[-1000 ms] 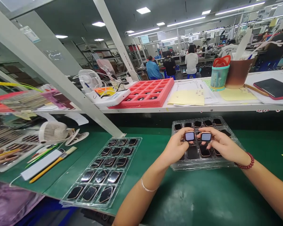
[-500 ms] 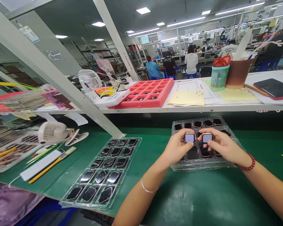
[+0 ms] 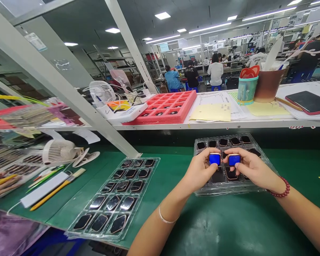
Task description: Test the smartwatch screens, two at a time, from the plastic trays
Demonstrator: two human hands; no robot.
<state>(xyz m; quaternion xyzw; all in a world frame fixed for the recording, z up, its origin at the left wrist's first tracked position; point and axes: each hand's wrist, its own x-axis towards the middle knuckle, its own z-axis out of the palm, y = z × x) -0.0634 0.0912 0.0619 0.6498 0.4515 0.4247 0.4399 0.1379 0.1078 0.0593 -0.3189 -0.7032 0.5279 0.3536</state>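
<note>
Two smartwatch bodies without straps are held side by side over a clear plastic tray (image 3: 202, 192) of dark-screened watches. My left hand (image 3: 201, 166) pinches one smartwatch (image 3: 214, 158) between thumb and fingers, and its screen glows solid blue. In my right hand (image 3: 252, 167) is the other smartwatch (image 3: 234, 159), also lit blue, with the thumb at its lower edge. A small gap separates the two. Both hands partly cover the watches in the tray below. To the left lies a second clear tray (image 3: 114, 199), filled with rows of dark watches.
A red foam tray (image 3: 173, 106), papers, a teal cup (image 3: 247, 89), a brown cup (image 3: 269, 85) and a phone (image 3: 310, 101) stand on the shelf. A white fan (image 3: 59, 152) and a yellow-handled brush (image 3: 57, 190) lie left. A co-worker's hand (image 3: 2, 185) shows at the far left.
Both watch screens have turned from pale white-grey to solid blue. My hands keep nearly the same place and grip.
</note>
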